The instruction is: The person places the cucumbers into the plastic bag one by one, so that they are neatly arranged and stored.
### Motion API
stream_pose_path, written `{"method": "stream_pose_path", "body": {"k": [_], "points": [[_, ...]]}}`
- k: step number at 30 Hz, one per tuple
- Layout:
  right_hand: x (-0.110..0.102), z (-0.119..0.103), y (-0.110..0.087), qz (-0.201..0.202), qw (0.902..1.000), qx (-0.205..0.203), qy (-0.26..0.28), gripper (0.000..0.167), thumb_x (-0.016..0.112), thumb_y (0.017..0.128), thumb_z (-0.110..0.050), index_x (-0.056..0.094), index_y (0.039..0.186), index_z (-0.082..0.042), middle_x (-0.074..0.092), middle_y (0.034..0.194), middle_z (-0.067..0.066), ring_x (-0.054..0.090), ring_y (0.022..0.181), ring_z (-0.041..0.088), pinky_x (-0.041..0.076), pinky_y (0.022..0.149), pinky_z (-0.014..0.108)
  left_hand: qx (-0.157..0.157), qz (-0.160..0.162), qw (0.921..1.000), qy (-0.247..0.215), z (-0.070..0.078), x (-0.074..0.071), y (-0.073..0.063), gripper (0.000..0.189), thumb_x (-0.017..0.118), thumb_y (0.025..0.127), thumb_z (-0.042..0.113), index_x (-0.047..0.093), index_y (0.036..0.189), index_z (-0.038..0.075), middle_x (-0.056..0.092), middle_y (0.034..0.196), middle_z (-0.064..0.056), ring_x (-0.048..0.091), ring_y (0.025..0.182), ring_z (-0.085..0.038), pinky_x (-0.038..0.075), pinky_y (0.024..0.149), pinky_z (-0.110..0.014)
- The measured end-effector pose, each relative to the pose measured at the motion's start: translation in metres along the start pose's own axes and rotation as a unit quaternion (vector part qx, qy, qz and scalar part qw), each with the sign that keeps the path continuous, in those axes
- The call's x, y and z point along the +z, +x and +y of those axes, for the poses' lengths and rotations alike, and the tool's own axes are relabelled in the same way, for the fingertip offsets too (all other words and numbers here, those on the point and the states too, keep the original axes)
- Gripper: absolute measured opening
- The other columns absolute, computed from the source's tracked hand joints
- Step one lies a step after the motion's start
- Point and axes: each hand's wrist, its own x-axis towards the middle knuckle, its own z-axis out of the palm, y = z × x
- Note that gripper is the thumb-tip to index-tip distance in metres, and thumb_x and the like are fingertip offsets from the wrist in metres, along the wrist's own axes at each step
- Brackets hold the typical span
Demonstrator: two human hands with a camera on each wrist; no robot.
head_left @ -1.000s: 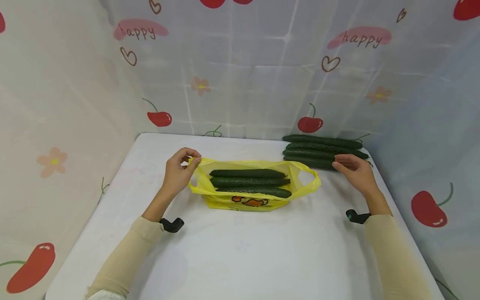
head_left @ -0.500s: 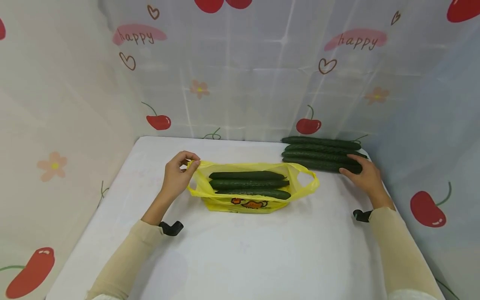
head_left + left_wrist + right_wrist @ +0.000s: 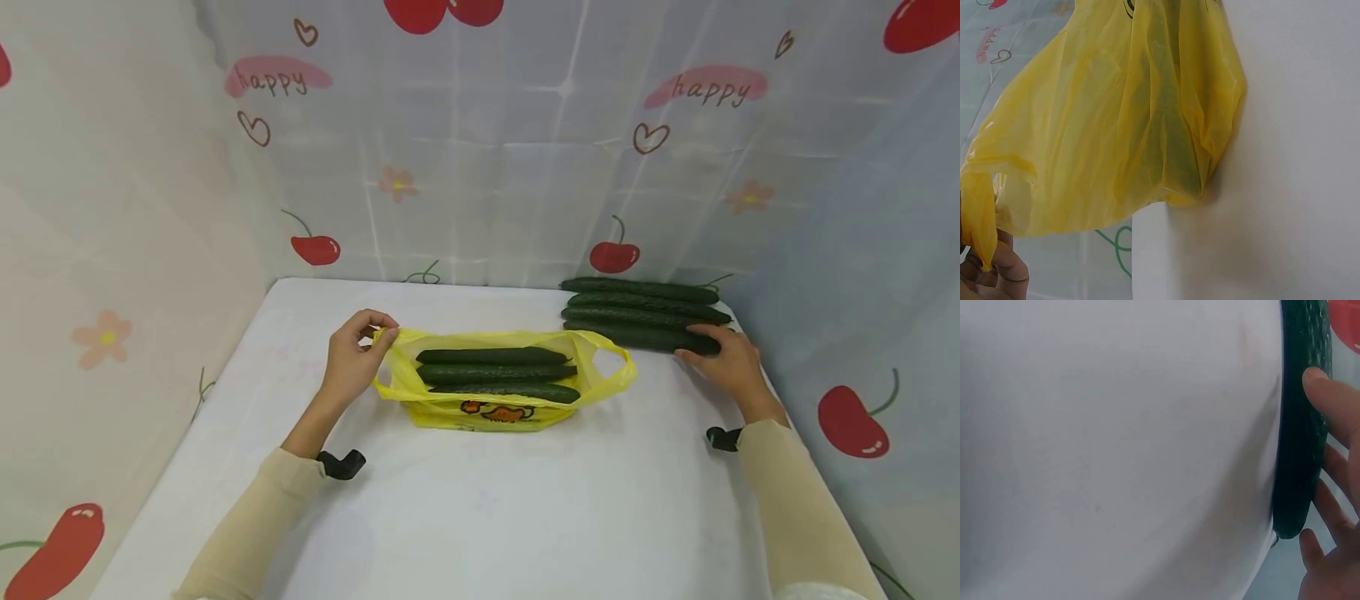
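Dark green and running left to right over at the far right of the table (image 3: 480, 533), the front cucumber (image 3: 630, 335) has its right end clasped by the nearer right grip (image 3: 727, 364), while the left grip (image 3: 351, 360) pinches the yellow bag (image 3: 446, 414) on its left.

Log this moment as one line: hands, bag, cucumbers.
left hand: pinches yellow bag by its handle | right hand: grips frontmost loose cucumber | in bag: three cucumbers visible | outside: four cucumbers
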Motion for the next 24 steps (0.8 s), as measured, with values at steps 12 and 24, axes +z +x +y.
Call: {"method": "stream_pose_path", "body": {"k": [12, 24], "points": [[0.0057, -0.0046, -0.0011, -0.008, 0.999, -0.04, -0.016, 0.05, 0.079, 0.099, -0.027, 0.064, 0.142, -0.005, 0.052, 0.144, 0.035, 0.043, 0.136, 0.062, 0.029, 0.109, 0.082, -0.007, 0.0, 1.0, 0.003, 0.0009, 0.0006, -0.0007, 0.01, 0.072, 0.106, 0.024, 0.073, 0.11, 0.015, 0.073, 0.114, -0.005, 0.059, 0.1, -0.017, 0.049, 0.075, -0.018], [0.0065, -0.0041, -0.0002, -0.019, 0.9988, -0.039, -0.023, 0.05, 0.075, 0.103, -0.029, 0.063, 0.145, -0.005, 0.056, 0.151, 0.035, 0.049, 0.135, 0.064, 0.032, 0.11, 0.081, 0.001, 0.004, 1.0, 0.004, 0.0016, -0.0009, -0.0004, 0.01, 0.072, 0.105, 0.022, 0.074, 0.112, 0.014, 0.073, 0.115, -0.005, 0.058, 0.099, -0.015, 0.048, 0.074, -0.017]]}}
